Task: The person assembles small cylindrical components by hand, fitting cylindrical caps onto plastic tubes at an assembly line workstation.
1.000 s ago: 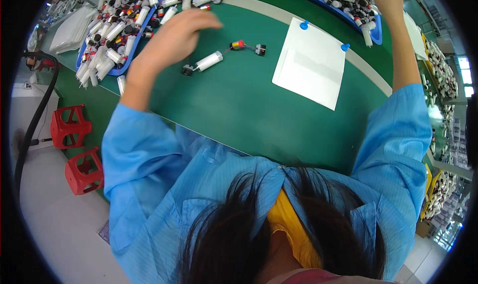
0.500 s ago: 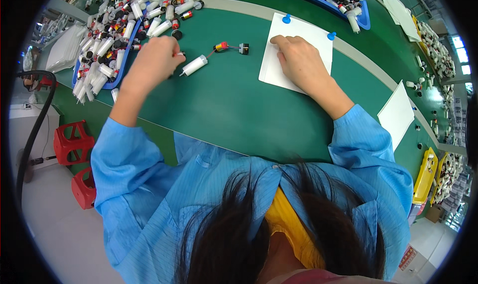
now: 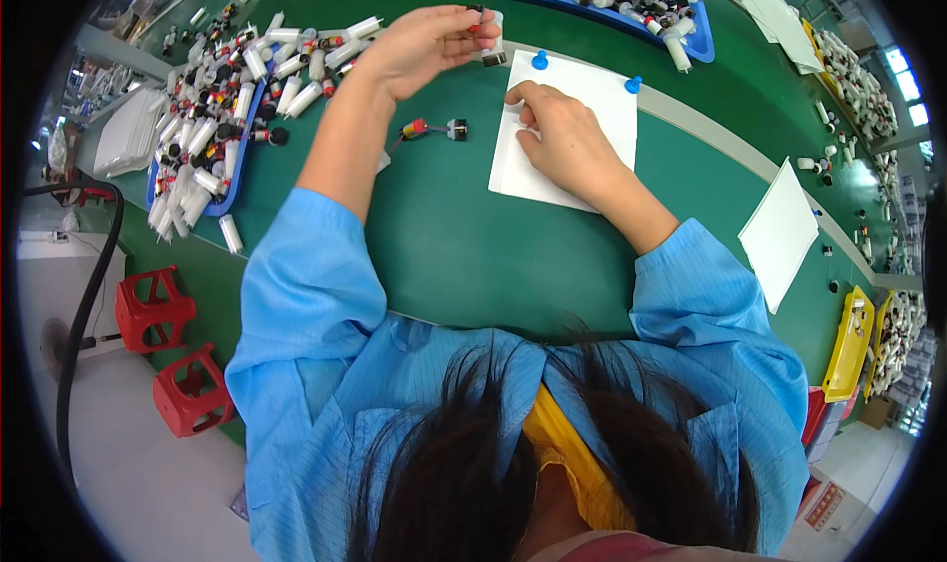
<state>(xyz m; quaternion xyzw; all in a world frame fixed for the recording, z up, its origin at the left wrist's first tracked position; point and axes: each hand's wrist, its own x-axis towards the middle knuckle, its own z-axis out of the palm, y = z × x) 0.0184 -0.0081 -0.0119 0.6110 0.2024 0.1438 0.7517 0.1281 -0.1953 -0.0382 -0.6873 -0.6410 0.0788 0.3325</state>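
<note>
My left hand [image 3: 419,49] is raised over the far edge of the green table [image 3: 473,256]. Its closed fingers hold a small white cylinder assembly [image 3: 496,32] with black and red parts, partly hidden by the fingertips. My right hand [image 3: 567,146] lies on a white sheet [image 3: 607,118], thumb apart and fingers bent, with nothing seen in it. Between my hands, a small red-and-yellow part [image 3: 415,128] is joined by wires to a black-and-grey piece [image 3: 457,129]. My left forearm mostly hides a white cylinder [image 3: 383,162].
Blue pushpins [image 3: 540,60] stand at the sheet's far edge. On the left, a blue tray [image 3: 240,158] overflows with similar cylinders; another blue tray [image 3: 702,41] stands at the far right. A second white sheet [image 3: 781,237] and a yellow tray [image 3: 844,350] are further right. Red stools [image 3: 156,309] stand lower left.
My left hand has moved right and away, from beside the pile to near the sheet's far corner, and now visibly holds a cylinder assembly. My right hand stays on the sheet.
</note>
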